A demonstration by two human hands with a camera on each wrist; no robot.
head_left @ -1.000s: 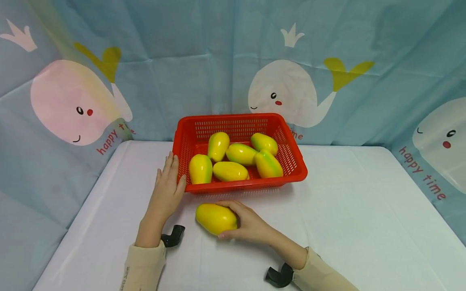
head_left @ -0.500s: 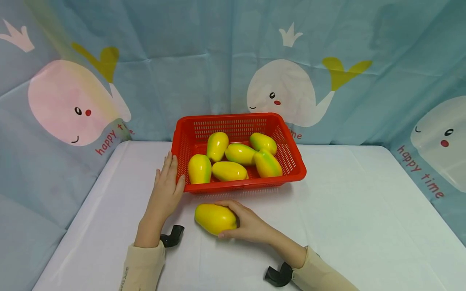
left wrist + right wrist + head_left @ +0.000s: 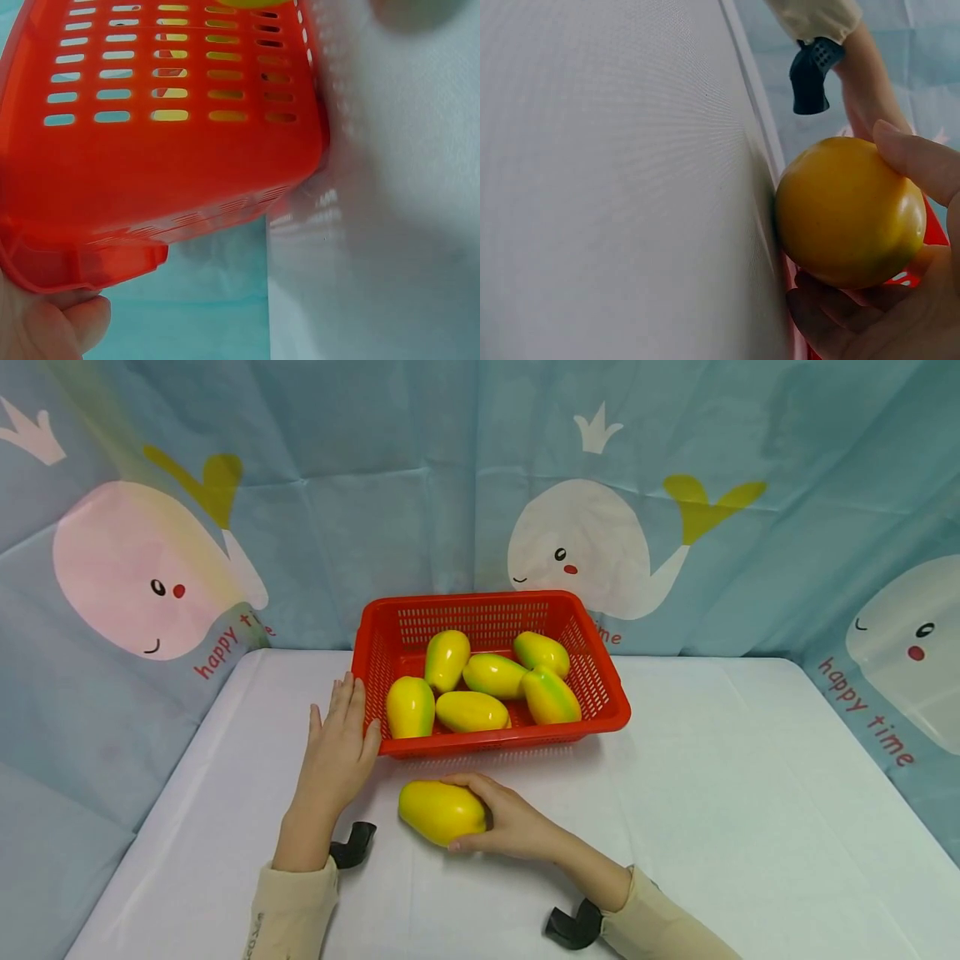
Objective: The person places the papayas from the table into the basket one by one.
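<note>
My right hand (image 3: 513,828) grips a yellow mango (image 3: 441,812) on the table in front of the red basket (image 3: 480,744). In the right wrist view the thumb (image 3: 919,161) lies on one side of the mango (image 3: 847,214), with the other fingers curled on the opposite side. My left hand (image 3: 335,764) rests against the basket's left side near the front corner, its fingers mostly straight. The left wrist view shows the slotted basket wall (image 3: 150,172), with part of the left hand (image 3: 60,326) at the rim. Several yellow-green mangoes (image 3: 472,712) lie inside the basket.
A white cloth (image 3: 735,810) covers the table. Behind it hangs a blue curtain (image 3: 375,527) printed with whales. Black wrist pieces, one by the left wrist (image 3: 352,846) and one by the right (image 3: 573,927), sit close to the tabletop.
The outermost finger of my left hand has spread away from the others. My right hand keeps its grip on the mango, which stays in place. The head view has shifted slightly.
</note>
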